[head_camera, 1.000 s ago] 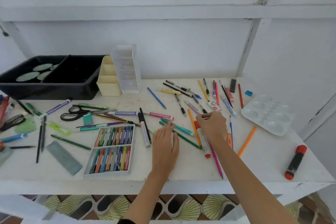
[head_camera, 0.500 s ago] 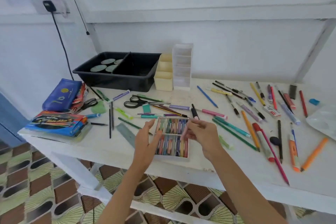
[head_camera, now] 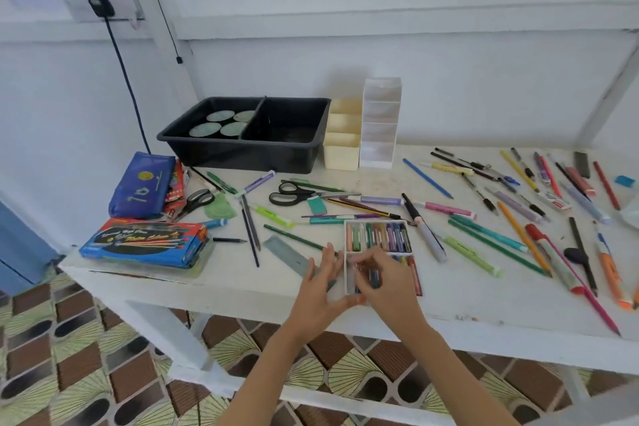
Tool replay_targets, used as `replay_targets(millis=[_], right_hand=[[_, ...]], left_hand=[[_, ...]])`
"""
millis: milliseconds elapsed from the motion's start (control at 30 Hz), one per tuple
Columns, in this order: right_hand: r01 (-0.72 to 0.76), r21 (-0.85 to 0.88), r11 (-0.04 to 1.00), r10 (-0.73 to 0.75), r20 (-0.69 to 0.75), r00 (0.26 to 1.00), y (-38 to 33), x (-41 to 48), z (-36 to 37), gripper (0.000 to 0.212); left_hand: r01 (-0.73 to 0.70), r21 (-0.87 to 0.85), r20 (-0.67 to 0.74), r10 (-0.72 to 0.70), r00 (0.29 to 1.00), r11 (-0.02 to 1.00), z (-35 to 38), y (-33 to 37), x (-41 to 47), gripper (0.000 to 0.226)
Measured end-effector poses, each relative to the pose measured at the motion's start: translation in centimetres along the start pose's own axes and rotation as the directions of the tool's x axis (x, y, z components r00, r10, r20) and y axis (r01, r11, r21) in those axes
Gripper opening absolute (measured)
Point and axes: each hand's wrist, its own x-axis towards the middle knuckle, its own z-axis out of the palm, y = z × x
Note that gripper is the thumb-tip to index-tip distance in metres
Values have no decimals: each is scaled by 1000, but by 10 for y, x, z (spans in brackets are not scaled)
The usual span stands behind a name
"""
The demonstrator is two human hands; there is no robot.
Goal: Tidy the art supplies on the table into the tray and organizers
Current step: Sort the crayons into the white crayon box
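Table (head_camera: 221, 290) surface carries nearly all the supplies, so the task is judged to be at an early stage. Black tray (head_camera: 242, 157) stands at the back left. Its left compartment holds four round green discs, and no pens show in the right one. Cream organizer (head_camera: 340, 150) and white organizer (head_camera: 378, 135) stand just beside the tray, with nothing projecting from their cells.

Crayon box (head_camera: 378, 235) lies open near the front edge.
- Left hand (head_camera: 316, 290): fingers straight and spread, touching the box's left wall.
- Right hand (head_camera: 385, 282): fingers curled over the near compartment, tips among the crayons. Whether they pinch one cannot be told.

Remaining: scissors (head_camera: 294, 192) and loose pens and pencils (head_camera: 488, 233), scattered across the table, all unsorted.
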Motion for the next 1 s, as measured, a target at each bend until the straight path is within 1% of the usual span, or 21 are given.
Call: replay_targets(millis=[67,100,200,267,300,400,433,567,633,667,700,767,833,900,1000], right_hand=[[52,-102,993,-50,24,998,5,-7,3,15],[52,-132,990,-48,33,998,5,-10,4,17],[59,-187,981,-50,54,997,8,-17,6,21],[52,-182,982,-41,66,997,10,-22,8,20],[41,-179,983,-31,60,998,10,-24,9,21],[37,-197,980,-37,5,999,8,-28,15,21],[29,-204,979,-32,-8,999,5,-27,17,22],[46,-301,953,-49,-4,999,-5,-18,20,37],[52,-361,931,-47,22,999,-8,-15,22,40],[42,-364,930,-33,30,999,-9,-13,22,40],[20,-340,940,-11,28,1000,-10,-12,20,41],[-39,-245,969,43,14,999,-11,-7,15,39],[-52,-199,979,56,18,998,-10,0,11,33],[-54,-224,973,62,29,998,-9,8,10,31],[-147,-251,957,169,68,983,-10,22,10,29]], left_hand=[[-24,3,-5,24,1000,1000,1,-5,1,97],[-28,0,-9,28,1000,1000,2,-7,2,95],[-52,50,-31,53,998,997,2,-7,2,83],[-70,93,-27,73,997,993,3,-10,3,76],[-74,112,-28,77,997,991,3,-13,5,77],[-77,163,-41,85,996,984,7,-24,9,102],[-80,182,-44,89,995,980,8,-26,10,107],[-108,216,-33,118,992,970,6,-19,8,111],[-125,220,-24,133,991,968,4,-14,6,111],[-127,211,-22,134,991,969,3,-13,5,110],[-123,191,-15,128,992,974,2,-12,5,108],[-97,101,28,95,995,990,-2,-12,3,95],[-21,-75,82,27,996,997,-9,-13,1,87],[56,-272,92,-31,995,961,-19,-11,-1,83],[97,-466,11,-104,994,879,-32,-3,-2,74]])
